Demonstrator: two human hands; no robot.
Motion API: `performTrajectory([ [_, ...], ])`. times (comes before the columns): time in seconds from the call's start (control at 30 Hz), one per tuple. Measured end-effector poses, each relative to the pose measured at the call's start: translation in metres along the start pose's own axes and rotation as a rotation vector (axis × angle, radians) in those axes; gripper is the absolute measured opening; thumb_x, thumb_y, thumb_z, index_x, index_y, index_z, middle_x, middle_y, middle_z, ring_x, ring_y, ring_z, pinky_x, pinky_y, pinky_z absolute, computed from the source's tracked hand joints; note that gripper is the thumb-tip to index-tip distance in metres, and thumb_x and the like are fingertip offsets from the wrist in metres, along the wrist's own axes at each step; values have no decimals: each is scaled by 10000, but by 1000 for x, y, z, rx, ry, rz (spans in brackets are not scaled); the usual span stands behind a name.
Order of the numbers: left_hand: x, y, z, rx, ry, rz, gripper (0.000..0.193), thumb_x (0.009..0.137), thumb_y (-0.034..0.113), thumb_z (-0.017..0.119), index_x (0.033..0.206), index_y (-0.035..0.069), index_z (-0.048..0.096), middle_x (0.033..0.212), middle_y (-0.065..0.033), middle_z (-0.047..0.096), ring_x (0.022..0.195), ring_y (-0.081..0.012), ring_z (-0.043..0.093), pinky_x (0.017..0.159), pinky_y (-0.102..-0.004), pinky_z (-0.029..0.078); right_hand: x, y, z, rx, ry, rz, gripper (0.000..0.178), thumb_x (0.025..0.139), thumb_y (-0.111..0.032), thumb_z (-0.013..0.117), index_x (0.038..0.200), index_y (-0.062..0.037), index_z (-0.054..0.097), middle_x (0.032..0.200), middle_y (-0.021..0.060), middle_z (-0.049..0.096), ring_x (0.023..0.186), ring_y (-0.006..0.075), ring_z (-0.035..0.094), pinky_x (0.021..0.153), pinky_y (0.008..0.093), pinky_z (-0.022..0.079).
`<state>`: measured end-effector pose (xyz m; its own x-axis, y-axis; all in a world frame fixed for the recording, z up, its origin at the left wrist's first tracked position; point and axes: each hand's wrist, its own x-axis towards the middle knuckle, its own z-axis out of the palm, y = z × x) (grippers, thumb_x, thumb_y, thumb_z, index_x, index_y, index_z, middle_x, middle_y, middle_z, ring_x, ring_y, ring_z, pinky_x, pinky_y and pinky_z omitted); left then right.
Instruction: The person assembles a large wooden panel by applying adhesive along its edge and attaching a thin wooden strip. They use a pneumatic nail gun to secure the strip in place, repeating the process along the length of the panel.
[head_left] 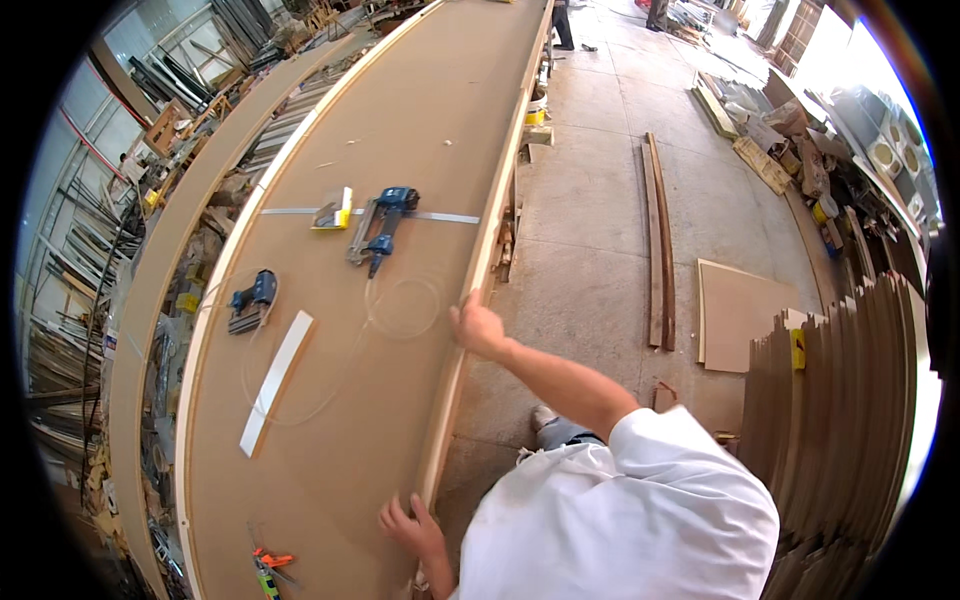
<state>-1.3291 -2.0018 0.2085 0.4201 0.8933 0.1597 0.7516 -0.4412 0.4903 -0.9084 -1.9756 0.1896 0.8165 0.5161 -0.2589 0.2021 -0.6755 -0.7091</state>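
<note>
The large, flat brown panel with pale wooden edging (350, 470) runs from 6 to 12 o'clock on the left half of the view, long enough to carry several tools at once. Near the centre, the right hand (478, 325) is at its near-side pale wooden edge strip (486, 245), the fingers bent over the border; blur hides whether they truly grasp it. At about 6 to 7 o'clock from there, the left hand (415, 530) lies over the panel's margin with fingers loosely spread and clasping nothing, perhaps for support; I cannot tell if they press down. From the right hand, a blue and black nail gun (385, 225) rests at 10 to 11 o'clock, and a smaller dark-blue nail gun (255, 300) at 9, both probably laid there to be within reach. A looped clear hose (438, 306) lies slack between, likely so the tools can shift freely. A yellow and white box (332, 212) sits beside the larger gun, over a thin grey metallic strip (445, 217) crossing the panel. A white, narrow flat slat (275, 385) lies slanted at 8 o'clock, and an orange and green hand tool (268, 572) between 8 and 9 o'clock from the left hand.
</note>
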Motion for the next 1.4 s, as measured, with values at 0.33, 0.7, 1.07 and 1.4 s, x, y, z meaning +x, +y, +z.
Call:
performTrajectory([
  [0.33, 142, 185, 94, -91, -25, 416, 383, 927, 244, 748, 1228, 25, 658, 1255, -173, 615, 1219, -396, 521, 1048, -530, 422, 49, 90, -76, 253, -289, -142, 664, 1041, -529, 570, 1450, -7, 531, 1068, 243, 710, 1001, 335, 682, 867, 420, 536],
  [0.7, 148, 192, 170, 148, 234, 188, 327, 991, 335, 653, 1082, 23, 689, 1108, -147, 664, 1091, -373, 610, 945, -530, 501, 308, 124, -235, 203, 103, -100, 560, 1037, -461, 587, 1301, 28, 656, 817, 162, 723, 737, 241, 689, 710, 397, 540],
  [1.07, 217, 267, 209, 154, 316, 30, 337, 985, 317, 686, 1150, 23, 679, 1156, -160, 640, 1109, -383, 591, 967, -524, 461, 564, 111, -330, 197, 212, 46, 677, 1031, -567, 537, 1252, 66, 635, 932, 200, 744, 847, 309, 719, 734, 426, 549],
  [1.4, 455, 585, 389, 13, -216, 380, 563, 927, 382, 739, 1316, -7, 619, 1306, -195, 593, 1282, -408, 488, 1100, -537, 401, 606, 96, -324, -28, 138, -20, 524, 1058, -417, 484, 1094, 105, 463, 918, 356, 701, 884, 518, 708, 799, 557, 578],
])
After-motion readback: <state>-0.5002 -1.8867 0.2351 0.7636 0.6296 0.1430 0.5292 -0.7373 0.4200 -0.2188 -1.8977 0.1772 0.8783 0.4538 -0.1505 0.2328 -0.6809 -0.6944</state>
